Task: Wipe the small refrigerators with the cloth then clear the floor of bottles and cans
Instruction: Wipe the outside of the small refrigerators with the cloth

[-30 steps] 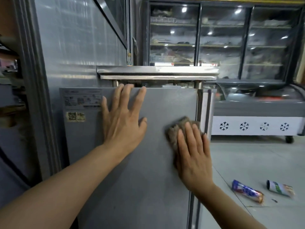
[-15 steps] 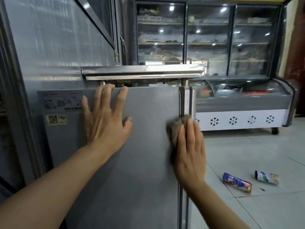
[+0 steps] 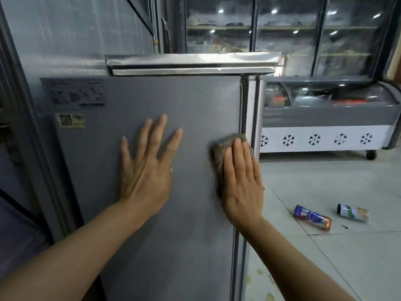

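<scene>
Grey fridge side panel (image 3: 173, 213) upright, flat under both palms. Brownish cloth (image 3: 219, 155) bunched beneath right fingers (image 3: 238, 157), near panel's right edge. Two cans, blue (image 3: 312, 217) and green-white (image 3: 352, 212), lie on floor well right of fingers.

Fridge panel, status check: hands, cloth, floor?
Left hand flat on refrigerator side, fingers spread. Right hand pressing cloth near panel's right edge. Two cans lying on floor, not yet picked up.

cloth (image 3: 219, 155): mostly hidden under right hand (image 3: 242, 183)
label (image 3: 73, 93): print too blurred to read
refrigerator (image 3: 165, 235): bottom cut off by lower edge
display shelves (image 3: 282, 29): contents blurred behind glass
</scene>
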Demonstrator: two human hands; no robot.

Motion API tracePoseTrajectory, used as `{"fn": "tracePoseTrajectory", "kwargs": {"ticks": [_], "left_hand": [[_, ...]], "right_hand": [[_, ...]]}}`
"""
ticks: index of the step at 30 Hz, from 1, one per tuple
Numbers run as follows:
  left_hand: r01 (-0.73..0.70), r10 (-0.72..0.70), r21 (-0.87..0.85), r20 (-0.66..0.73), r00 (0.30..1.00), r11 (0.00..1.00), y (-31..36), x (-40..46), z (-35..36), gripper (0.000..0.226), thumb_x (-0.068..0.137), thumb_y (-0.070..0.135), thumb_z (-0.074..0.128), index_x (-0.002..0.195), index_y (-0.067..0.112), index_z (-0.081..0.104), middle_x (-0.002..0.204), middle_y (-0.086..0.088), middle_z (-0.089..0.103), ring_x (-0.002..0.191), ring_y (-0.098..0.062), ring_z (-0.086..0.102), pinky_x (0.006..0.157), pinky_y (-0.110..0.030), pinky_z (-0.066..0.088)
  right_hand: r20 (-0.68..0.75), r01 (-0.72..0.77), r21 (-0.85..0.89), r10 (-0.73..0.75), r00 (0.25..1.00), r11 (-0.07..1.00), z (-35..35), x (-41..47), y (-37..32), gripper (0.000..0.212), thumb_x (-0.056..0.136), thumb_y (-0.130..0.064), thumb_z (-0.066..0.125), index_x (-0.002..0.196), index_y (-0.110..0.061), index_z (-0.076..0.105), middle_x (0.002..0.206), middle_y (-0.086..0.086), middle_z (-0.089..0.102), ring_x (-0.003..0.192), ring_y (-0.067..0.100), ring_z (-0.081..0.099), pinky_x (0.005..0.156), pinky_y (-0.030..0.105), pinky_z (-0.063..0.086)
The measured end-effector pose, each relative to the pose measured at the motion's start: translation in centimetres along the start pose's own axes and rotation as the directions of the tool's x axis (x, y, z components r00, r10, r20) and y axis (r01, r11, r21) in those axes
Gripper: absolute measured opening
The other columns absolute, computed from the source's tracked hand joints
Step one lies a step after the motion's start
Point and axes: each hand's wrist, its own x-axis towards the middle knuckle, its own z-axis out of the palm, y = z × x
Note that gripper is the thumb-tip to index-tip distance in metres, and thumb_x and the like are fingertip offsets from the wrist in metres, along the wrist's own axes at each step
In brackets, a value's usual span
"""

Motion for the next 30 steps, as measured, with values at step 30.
{"fn": "tracePoseTrajectory", "kwargs": {"ticks": [30], "left_hand": [[0.153,-0.162,0.099,0.093,0.982,0.983,-7.8,-7.5,0.0,0.102,0.054,0.020,0.087,0.140,0.024,0.032,0.152,-0.008,0.016,0.131,-0.031,0.021,0.102,-0.069,0.020]], "right_hand": [[-0.135,0.192,0.127,-0.175,0.975,0.973,1.4,6.1,-7.3,0.047,0.091,-0.014,0.055,0.137,-0.008,0.046,0.135,0.011,0.028,0.132,0.033,0.028,0.116,0.047,0.017]]}}
